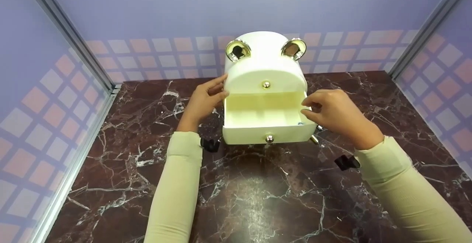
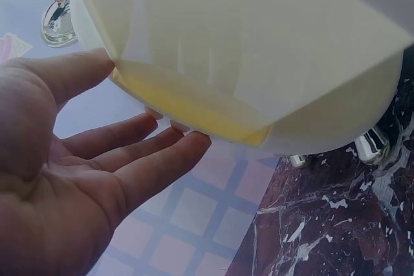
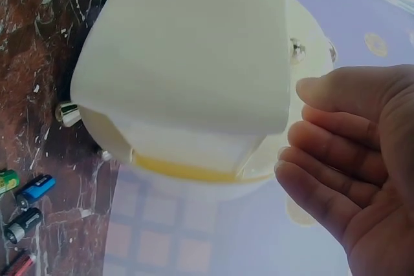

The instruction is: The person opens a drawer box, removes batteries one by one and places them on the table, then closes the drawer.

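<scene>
In the head view a white drawer cabinet (image 1: 267, 62) with two round, shiny gold ears stands at the back of the table. Its lower drawer (image 1: 267, 139) is pulled out, and a small blue thing (image 1: 301, 124) shows in the right corner. My left hand (image 1: 205, 99) touches the cabinet's left side with straight fingertips, its thumb at the front edge. In the left wrist view those fingers (image 2: 162, 159) reach along the side wall. Beside the drawer's right edge is my right hand (image 1: 328, 106), fingers loosely bent, thumb apart from them, nothing held.
Several batteries (image 3: 35, 190) lie on the dark marbled table (image 1: 254, 198), seen in the right wrist view. Metallic legs (image 1: 314, 139) show under the cabinet's right side. Purple panels (image 1: 177, 10) with pink and white squares stand at the back and both sides.
</scene>
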Tool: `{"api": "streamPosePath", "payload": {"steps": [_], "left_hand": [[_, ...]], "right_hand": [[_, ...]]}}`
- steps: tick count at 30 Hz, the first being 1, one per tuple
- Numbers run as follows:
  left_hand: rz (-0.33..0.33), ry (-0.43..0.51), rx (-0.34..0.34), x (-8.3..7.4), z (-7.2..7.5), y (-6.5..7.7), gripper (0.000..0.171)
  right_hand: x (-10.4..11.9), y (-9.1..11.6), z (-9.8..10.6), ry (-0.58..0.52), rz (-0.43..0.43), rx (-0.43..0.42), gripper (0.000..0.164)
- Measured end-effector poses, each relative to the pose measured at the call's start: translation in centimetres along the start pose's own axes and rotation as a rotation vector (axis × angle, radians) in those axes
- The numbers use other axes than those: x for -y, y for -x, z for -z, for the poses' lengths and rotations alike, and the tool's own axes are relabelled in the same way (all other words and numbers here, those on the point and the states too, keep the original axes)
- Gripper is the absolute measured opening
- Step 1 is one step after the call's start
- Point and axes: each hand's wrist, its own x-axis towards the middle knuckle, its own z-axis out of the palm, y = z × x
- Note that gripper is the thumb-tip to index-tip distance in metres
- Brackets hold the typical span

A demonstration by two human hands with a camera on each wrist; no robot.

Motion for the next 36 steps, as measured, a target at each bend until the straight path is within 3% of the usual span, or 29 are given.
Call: {"api": "streamPosePath", "payload": {"steps": [13, 20, 27, 36], "left_hand": [[-0.005, 0.016, -0.015, 0.1, -0.1, 0.0, 0.053], [-0.005, 0.021, -0.021, 0.3, -0.1, -0.2, 0.053], [0.002, 0.028, -0.028, 0.2, -0.2, -0.2, 0.053], [-0.004, 0.027, -0.025, 0.3, -0.1, -0.1, 0.053]], "right_hand": [[1.2, -1.8, -0.4, 0.018, 0.081, 0.187, 0.014], [1.3, -3.0, -0.9, -0.055, 0.053, 0.355, 0.022], [0.9, -4.4, -1.8, -0.122, 0.024, 0.551, 0.015], [1.3, -5.7, -3.2, -0.077, 0.079, 0.692, 0.01]]}}
